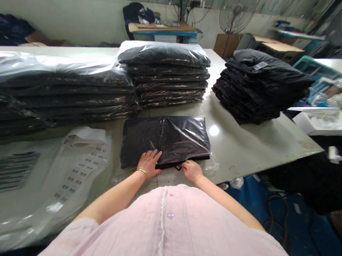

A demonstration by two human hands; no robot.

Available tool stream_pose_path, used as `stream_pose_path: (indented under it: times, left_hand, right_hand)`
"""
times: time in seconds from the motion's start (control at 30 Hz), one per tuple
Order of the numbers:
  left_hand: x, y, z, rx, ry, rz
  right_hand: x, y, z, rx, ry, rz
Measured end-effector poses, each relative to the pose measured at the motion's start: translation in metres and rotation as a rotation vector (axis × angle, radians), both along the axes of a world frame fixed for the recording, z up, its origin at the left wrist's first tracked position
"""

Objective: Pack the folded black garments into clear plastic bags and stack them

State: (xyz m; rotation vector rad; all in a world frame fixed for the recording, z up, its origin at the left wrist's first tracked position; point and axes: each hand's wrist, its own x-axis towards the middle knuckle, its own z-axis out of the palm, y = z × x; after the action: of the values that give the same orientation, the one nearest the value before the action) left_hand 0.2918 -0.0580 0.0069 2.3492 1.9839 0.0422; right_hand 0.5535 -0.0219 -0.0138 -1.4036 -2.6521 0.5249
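Note:
A folded black garment (145, 135) in a clear plastic bag (186, 130) lies flat on the table in front of me. My left hand (150, 163) rests on its near edge, fingers stretched out over the plastic. At the near edge further right, my right hand (192, 170) has its fingers closed on the bag's edge. A small dark piece sticks out beside those fingertips; I cannot make out what it is. Bagged black garments stand behind in a stack (165, 75), with a longer stack (52, 91) to the left.
Unbagged black garments form a pile (261, 85) at the back right of the table (243, 150). Flat printed plastic bags (46, 166) and a strip of labels (82, 166) lie at left. Beyond the right edge are a white box (326, 121) and dark cloth (312, 176).

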Motion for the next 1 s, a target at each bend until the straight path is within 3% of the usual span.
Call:
stream_pose_path:
  times: [0.13, 0.33, 0.67, 0.83, 1.0]
  left_hand:
    - [0.004, 0.020, 0.009, -0.030, 0.011, 0.026]
    - [0.002, 0.051, 0.039, -0.092, 0.027, 0.201]
    - [0.002, 0.069, 0.075, -0.043, 0.015, 0.297]
    - [0.002, 0.071, 0.079, -0.046, 0.011, 0.270]
    - [0.001, 0.063, 0.064, 0.068, -0.041, 0.193]
  right_hand:
    - [-0.007, 0.005, 0.005, 0.009, 0.008, -0.009]
    - [-0.021, 0.003, 0.012, 0.041, -0.049, 0.004]
    - [-0.049, 0.009, 0.019, -0.033, -0.224, -0.097]
    - [-0.051, 0.016, 0.014, -0.020, -0.290, 0.026]
    - [-0.041, 0.016, 0.015, 0.009, -0.258, 0.108]
